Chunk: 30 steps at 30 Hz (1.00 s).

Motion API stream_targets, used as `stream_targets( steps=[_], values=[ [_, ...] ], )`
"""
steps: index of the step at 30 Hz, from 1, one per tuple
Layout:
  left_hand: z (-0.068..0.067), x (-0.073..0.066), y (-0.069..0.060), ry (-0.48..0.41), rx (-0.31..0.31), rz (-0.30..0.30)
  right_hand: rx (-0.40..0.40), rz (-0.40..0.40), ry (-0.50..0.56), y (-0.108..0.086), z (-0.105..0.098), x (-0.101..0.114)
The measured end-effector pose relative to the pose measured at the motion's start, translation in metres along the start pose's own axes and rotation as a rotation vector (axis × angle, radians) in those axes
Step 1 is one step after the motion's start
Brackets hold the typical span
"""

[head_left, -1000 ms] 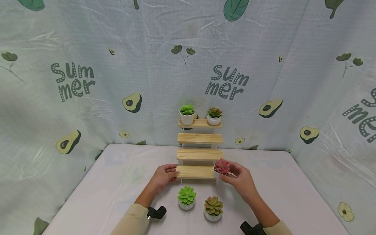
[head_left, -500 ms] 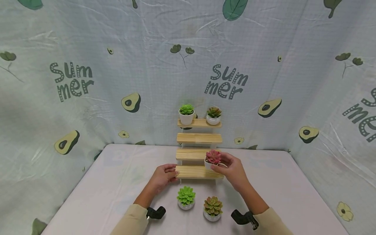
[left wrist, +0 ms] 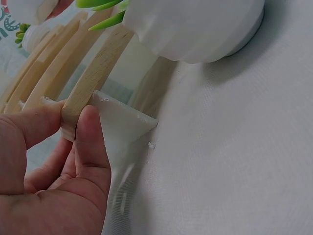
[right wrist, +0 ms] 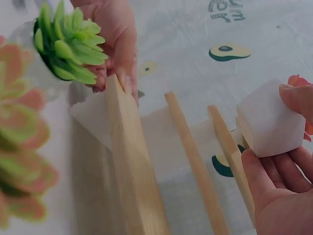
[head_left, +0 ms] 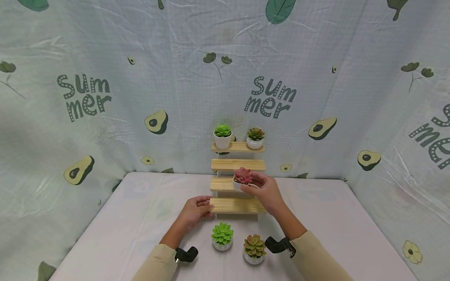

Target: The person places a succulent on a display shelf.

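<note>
A stepped wooden shelf with white side supports stands at the back of the table. My left hand pinches the left end of its lowest board; in the left wrist view, thumb and fingers of the hand grip the board end. My right hand holds a pink succulent in a white pot, raised in front of the middle boards. In the right wrist view the fingers curl round the white pot, close to a board; whether they touch, I cannot tell.
On the top board stand a green succulent and a reddish-green one, both potted. In front of the shelf, on the table, are a bright green succulent and an orange-green one. A printed curtain hangs behind.
The right hand has carried the pink succulent up and to the left, from the lowest board's right end to the middle boards. The left hand stays on the lowest board.
</note>
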State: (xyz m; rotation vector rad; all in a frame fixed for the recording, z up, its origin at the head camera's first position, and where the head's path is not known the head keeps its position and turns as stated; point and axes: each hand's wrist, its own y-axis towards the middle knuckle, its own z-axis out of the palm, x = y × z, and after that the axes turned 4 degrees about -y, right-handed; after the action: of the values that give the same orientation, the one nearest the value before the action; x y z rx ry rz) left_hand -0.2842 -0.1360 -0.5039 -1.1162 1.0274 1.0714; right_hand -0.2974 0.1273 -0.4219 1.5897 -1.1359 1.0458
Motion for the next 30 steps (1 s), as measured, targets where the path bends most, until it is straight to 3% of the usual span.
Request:
stream_targets(
  steps=[20, 30],
  values=[
    [-0.002, 0.001, -0.001, 0.0, 0.023, -0.008, 0.082, -0.02, -0.022, 0.046, 0.019, 0.023],
    [-0.002, 0.001, 0.0, -0.01, 0.02, -0.009, 0.097, -0.05, -0.112, 0.066, 0.022, 0.031]
  ],
)
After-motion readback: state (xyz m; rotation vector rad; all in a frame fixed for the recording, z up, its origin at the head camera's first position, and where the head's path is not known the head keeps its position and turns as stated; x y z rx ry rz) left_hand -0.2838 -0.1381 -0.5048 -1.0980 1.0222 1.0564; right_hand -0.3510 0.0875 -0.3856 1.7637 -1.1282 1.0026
